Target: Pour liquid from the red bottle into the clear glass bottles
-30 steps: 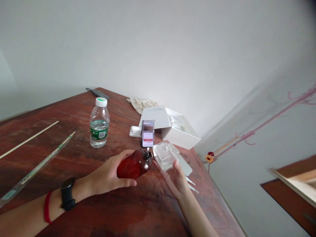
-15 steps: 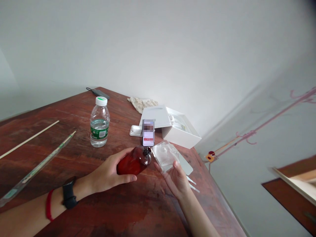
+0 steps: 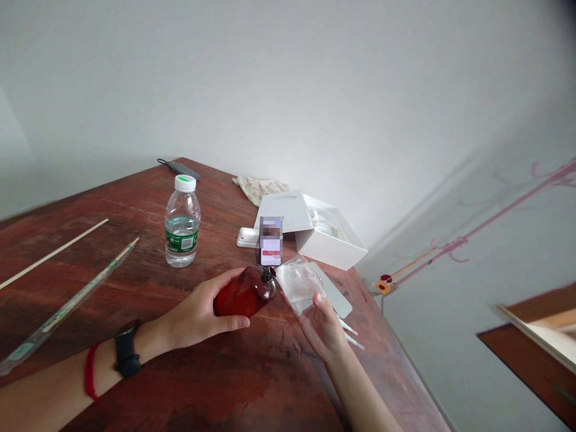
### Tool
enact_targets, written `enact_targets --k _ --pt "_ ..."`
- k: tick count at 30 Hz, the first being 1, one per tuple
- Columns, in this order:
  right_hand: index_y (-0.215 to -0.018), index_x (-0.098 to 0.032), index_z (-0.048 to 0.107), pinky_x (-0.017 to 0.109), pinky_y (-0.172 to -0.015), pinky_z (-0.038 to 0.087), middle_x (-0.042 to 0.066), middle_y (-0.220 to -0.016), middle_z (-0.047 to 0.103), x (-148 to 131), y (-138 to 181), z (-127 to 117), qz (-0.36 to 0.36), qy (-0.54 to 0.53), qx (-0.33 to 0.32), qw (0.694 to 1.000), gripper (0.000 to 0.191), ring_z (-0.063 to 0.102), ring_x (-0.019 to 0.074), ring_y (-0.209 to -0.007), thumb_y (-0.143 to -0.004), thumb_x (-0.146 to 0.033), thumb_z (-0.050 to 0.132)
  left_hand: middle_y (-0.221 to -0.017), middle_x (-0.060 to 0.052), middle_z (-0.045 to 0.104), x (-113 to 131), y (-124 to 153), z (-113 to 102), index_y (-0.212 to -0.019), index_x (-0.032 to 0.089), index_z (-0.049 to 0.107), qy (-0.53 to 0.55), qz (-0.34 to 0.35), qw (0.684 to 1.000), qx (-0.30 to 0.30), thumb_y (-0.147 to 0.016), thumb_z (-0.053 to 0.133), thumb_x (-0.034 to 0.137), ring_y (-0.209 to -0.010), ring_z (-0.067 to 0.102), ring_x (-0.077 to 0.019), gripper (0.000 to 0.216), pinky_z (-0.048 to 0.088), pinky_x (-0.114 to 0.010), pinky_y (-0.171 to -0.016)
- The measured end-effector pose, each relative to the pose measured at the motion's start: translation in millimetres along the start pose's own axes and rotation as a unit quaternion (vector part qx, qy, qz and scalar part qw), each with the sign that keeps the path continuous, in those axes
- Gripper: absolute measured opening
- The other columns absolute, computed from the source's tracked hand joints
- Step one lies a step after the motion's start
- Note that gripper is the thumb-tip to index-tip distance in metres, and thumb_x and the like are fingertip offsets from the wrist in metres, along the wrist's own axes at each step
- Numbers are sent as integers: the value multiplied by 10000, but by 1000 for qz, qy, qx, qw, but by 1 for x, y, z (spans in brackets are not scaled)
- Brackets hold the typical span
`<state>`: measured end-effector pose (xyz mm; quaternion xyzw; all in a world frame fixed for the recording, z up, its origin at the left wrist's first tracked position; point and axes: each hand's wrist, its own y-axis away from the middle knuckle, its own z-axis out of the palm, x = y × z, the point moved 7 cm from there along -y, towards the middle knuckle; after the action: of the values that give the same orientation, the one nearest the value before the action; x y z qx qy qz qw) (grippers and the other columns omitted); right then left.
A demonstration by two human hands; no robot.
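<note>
Wrapped in my left hand [image 3: 207, 312] is a brown bottle [image 3: 243, 294] without a cap, tilted so that its neck points up and to the right. My right hand [image 3: 321, 327] grips a clear, square, block-like container [image 3: 300, 285] between thumb and fingers. The bottle's mouth is close to the container's left edge; whether they touch I cannot tell. Just beyond the two hands a phone [image 3: 270, 243] stands upright with its screen lit. Partly behind my right hand lie a pale flat sheet [image 3: 335, 294] and white, thin-tipped sticks [image 3: 353, 339].
A water bottle [image 3: 182, 225] stands left of the phone. Chopsticks in a sleeve [image 3: 85, 294] and a single stick [image 3: 54, 255] lie at the left. An open white box [image 3: 333, 240], a cloth [image 3: 258, 189] and a grey pouch [image 3: 182, 170] are farther back on the wooden table [image 3: 180, 390].
The clear container has tilted slightly in my right hand. My left hand and the brown bottle are almost unchanged.
</note>
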<state>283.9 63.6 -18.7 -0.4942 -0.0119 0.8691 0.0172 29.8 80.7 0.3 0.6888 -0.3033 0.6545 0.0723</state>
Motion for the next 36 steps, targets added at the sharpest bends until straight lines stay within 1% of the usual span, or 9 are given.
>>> enact_targets --k 4,8,12,16,20,25,30,33,36 --pt "-1462 -310 661 553 -1158 533 76 -1300 821 2 -1 -3 -5 9 -4 1000 796 754 359 -1229 -735 -404 972 -1542 -117 649 -3 -1 -3 -1521 232 537 44 -6 999 14 -830 914 450 -1412 627 -357 817 469 -513 -1238" --pt "-1459 -302 664 556 -1145 531 90 -1318 811 3 -2 -6 -8 22 -1 1000 821 731 376 -1264 -711 -419 981 -1584 -123 612 -4 -1 -9 -1543 229 526 22 -3 999 34 -811 928 451 -1435 607 -367 864 440 -523 -1262" --pt "-1463 -294 658 540 -1136 536 96 -1331 803 2 -3 -6 -13 29 2 999 838 721 372 -1277 -700 -417 984 -1597 -131 598 -2 0 -9 -1563 227 506 4 -1 1000 25 -824 914 450 -1417 625 -366 873 435 -538 -1266" --pt "-1475 -291 647 525 -1130 540 94 -1335 800 1 -2 -3 -13 35 -13 999 837 725 367 -1268 -714 -414 974 -1575 -124 620 2 0 -6 -1565 230 504 -19 9 1000 9 -841 893 434 -1421 624 -357 847 443 -529 -1263" --pt "-1498 -302 624 537 -1129 536 101 -1333 799 -1 -2 2 -19 47 -25 998 867 725 372 -1267 -714 -431 971 -1578 -114 618 2 1 -7 -1564 247 510 -39 14 999 13 -847 883 431 -1420 624 -359 829 451 -529 -1258" --pt "-1501 -307 619 543 -1167 497 102 -1323 801 -5 -1 5 -34 72 -17 997 880 700 372 -1308 -709 -476 963 -1578 -123 617 1 1 -4 -1556 240 516 -35 16 999 5 -843 887 415 -1417 627 -358 822 446 -546 -1259" --pt "-1483 -298 629 505 -1176 488 90 -1296 811 -10 0 5 -31 89 -18 995 845 684 350 -1330 -719 -448 958 -1580 -126 613 1 1 -2 -1547 242 522 -18 11 1000 -4 -842 894 396 -1421 624 -353 812 458 -550 -1252" --pt "-1482 -312 622 476 -1142 518 79 -1303 805 -14 1 7 -36 96 -18 995 848 695 334 -1307 -715 -429 964 -1587 -123 607 1 1 -2 -1550 250 521 -11 8 1000 -6 -839 898 383 -1427 619 -350 816 451 -549 -1256" --pt "-1477 -327 621 471 -1093 549 76 -1324 790 -18 2 11 -47 102 -17 994 866 729 331 -1237 -695 -420 981 -1591 -125 604 2 1 -2 -1558 251 518 -12 6 1000 -3 -836 900 374 -1429 617 -353 827 445 -549 -1260"
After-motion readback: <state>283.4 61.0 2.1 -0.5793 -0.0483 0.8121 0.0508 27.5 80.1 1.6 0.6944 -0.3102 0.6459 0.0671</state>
